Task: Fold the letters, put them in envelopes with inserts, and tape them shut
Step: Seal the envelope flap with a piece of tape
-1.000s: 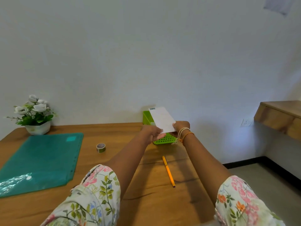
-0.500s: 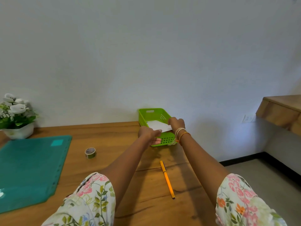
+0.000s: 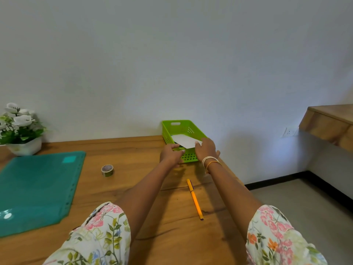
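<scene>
Head view, both arms extended forward over the wooden table. A white envelope lies inside the green perforated basket, tilted, its near edge raised at the basket's near rim. The basket stands at the far right of the table, close against the wall.

Right hand: at the near right corner of the basket, fingers resting on the near edge of the envelope; whether they pinch the paper or merely touch it cannot be told from this angle. Bangles on the right wrist.

Left hand: at the near left of the basket rim, fingers loosely curled, fingertips just beside the envelope's near corner; contact with the paper is not clear, and nothing is seen held.

Other items on the table: a small roll of patterned tape, standing well left of the hands; an orange pencil lying between the forearms; a teal cutting mat at left; a white pot of white flowers at the far left corner. Floral sleeves cover both upper arms
</scene>
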Action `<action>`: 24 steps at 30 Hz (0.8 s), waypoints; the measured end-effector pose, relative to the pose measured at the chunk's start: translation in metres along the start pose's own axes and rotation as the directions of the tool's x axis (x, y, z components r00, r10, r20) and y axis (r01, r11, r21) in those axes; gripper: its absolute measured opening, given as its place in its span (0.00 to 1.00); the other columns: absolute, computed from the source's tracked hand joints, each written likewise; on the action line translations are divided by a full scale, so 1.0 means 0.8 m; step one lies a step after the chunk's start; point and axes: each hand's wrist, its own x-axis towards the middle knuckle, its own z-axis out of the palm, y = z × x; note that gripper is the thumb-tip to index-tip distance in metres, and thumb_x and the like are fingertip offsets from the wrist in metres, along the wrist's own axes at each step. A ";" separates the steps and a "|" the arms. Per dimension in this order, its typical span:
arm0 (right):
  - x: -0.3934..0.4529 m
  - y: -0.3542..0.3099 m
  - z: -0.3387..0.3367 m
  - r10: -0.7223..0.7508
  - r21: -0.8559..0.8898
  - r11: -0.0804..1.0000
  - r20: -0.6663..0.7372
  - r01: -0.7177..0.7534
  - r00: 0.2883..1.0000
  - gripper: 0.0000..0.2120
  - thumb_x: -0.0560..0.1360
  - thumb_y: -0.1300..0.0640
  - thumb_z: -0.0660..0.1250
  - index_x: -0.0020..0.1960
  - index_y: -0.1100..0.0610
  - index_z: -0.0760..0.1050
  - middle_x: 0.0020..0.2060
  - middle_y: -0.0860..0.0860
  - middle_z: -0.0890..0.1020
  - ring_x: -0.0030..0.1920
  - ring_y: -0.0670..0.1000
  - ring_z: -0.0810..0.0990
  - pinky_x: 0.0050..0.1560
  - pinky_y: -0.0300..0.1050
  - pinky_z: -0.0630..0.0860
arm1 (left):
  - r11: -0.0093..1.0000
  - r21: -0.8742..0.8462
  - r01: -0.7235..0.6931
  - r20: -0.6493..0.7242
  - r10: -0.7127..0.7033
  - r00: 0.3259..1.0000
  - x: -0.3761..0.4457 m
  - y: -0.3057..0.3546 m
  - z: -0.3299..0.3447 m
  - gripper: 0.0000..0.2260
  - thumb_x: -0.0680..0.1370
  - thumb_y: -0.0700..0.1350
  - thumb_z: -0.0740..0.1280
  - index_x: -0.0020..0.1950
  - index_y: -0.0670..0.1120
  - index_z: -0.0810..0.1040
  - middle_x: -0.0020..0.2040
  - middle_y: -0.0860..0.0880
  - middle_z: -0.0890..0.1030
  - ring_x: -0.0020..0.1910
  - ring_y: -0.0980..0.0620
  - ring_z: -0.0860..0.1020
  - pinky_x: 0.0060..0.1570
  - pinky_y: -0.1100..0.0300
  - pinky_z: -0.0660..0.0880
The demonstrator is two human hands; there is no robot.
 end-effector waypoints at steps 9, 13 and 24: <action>-0.139 0.025 0.039 0.120 0.272 0.960 -0.200 -0.062 0.972 0.15 0.70 0.60 0.64 0.56 0.57 0.74 0.57 0.58 0.74 0.56 0.61 0.76 0.53 0.52 0.74 | 0.976 0.181 -0.122 -0.062 0.135 0.989 -0.067 -0.067 -0.040 0.09 0.76 0.40 0.68 0.56 0.46 0.80 0.37 0.49 0.80 0.36 0.46 0.81 0.28 0.63 0.73; -0.174 0.032 0.044 0.179 0.072 0.982 -0.054 -0.175 0.982 0.18 0.73 0.52 0.64 0.58 0.62 0.72 0.58 0.62 0.74 0.58 0.64 0.74 0.57 0.53 0.72 | 0.947 0.271 -0.173 -0.078 0.201 0.976 -0.103 -0.087 -0.059 0.08 0.76 0.39 0.67 0.52 0.48 0.81 0.38 0.49 0.79 0.35 0.51 0.76 0.30 0.67 0.71; -0.243 -0.016 0.074 -0.134 -0.238 0.960 0.065 0.146 0.989 0.14 0.78 0.53 0.59 0.58 0.58 0.77 0.57 0.58 0.75 0.57 0.59 0.76 0.54 0.50 0.74 | 0.785 0.546 -0.294 -0.077 0.397 0.915 -0.160 -0.140 -0.154 0.10 0.74 0.34 0.65 0.46 0.48 0.83 0.49 0.50 0.81 0.51 0.53 0.78 0.54 0.60 0.74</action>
